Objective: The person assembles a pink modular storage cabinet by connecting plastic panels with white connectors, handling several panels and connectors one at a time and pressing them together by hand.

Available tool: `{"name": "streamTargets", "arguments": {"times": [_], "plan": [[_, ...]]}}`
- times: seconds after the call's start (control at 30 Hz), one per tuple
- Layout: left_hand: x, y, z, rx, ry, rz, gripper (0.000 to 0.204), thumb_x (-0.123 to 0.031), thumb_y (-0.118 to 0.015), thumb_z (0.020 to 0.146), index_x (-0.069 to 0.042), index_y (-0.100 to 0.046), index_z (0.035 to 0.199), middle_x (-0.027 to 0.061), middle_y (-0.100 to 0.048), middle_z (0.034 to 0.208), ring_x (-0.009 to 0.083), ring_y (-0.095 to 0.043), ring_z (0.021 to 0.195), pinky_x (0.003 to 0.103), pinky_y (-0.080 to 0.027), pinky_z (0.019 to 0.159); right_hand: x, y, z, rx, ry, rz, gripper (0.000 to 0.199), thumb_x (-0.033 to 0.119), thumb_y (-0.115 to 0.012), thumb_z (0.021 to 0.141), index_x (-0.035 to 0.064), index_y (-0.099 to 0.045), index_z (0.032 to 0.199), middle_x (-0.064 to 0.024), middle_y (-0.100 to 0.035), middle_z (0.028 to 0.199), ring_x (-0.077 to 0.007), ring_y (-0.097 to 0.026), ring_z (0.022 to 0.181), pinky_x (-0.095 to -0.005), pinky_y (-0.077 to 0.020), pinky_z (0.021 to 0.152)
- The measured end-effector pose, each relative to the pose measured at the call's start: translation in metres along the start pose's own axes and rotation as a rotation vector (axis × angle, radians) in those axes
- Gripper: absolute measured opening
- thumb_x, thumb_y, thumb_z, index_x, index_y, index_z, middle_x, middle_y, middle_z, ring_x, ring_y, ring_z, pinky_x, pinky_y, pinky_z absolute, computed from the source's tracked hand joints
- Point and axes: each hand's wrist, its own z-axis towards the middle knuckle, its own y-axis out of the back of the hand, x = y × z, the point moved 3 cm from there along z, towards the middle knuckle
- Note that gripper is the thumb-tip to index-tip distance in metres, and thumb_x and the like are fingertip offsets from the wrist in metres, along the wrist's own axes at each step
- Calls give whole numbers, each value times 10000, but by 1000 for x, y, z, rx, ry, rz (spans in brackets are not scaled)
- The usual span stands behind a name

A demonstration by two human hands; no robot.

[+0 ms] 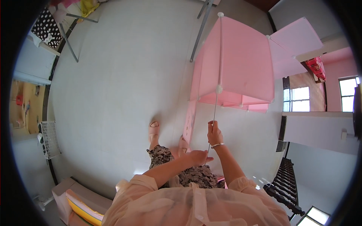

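Nearest to the camera, at the lower middle of the frame, is the person's pale, thin, see-through blouse point(196, 205), and both forearms come out of it toward the centre. The left hand point(198, 156) lies just below the centre with the fingers half curled, touching the low end of a thin white metal rod point(215, 109); whether it really grips the rod I cannot tell, it looks more like a steadying touch. A little higher, the right hand point(214, 134), with a silver bangle on the wrist, is closed around the same rod. The rod goes up from the hands to a round white plastic connector point(218, 89) at the lower corner of a pink panel cube point(235, 64), which fills the upper right of the centre. Below the cube, a narrow pink panel point(189, 121) stands on the grey floor point(124, 83) beside the person's feet in beige sandals. I judge that the step in hand is assembling the frame of this pink cabinet, with the rod being set at the connector. The next move calls for keeping the rod straight and in line with the connector, with a firm hold of both hands so the light cube does not tip. Farther away, at the left edge, a white wire basket point(49, 139) stands by the wall.
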Motion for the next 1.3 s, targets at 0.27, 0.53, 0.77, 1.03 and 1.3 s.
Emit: {"name": "streamTargets", "arguments": {"times": [0.27, 0.53, 0.77, 1.03, 1.3], "plan": [[42, 41, -10, 223, -172, 113, 450, -455, -357, 806, -38, -518, 856, 160, -569, 782, 308, -545, 768, 391, -403, 707, 28, -12, 1, -192, 32, -153, 134, 215, -371, 836, 98, -371, 901, -160, -519, 553, -380, -507, 528, -461, -387, 473], [149, 152, -47, 317, -94, 383, 360, -335, -388, 790, -17, -523, 892, 173, -563, 833, 323, -533, 775, 387, -405, 705, 1, 10, 9, -195, -133, -417, 128, 256, -403, 817, 167, -398, 909, -168, -552, 643, -388, -517, 597, -470, -402, 516], [214, 238, -38, 116, 154, 323, 320, -281, -393, 774, -14, -527, 887, 170, -561, 849, 307, -532, 804, 389, -412, 712, -10, 64, 29, -142, -300, -595, 157, 296, -446, 796, 181, -476, 899, -52, -587, 778, -249, -565, 724, -402, -420, 603], [230, 263, -19, -14, 180, 270, 296, -279, -396, 778, -22, -525, 847, 168, -567, 809, 305, -540, 764, 373, -421, 677, -1, 88, 48, -306, -235, -436, 125, 265, -462, 779, 177, -548, 798, -38, -552, 722, -209, -533, 769, -364, -380, 686], [168, 314, -4, -86, 354, 65, 216, -200, -426, 797, -5, -517, 817, 69, -563, 659, 135, -507, 547, 253, -418, 528, 20, 57, 57, -600, -148, -145, 70, 208, -457, 759, 162, -504, 737, -11, -528, 582, -199, -532, 564, -342, -359, 552]]}}
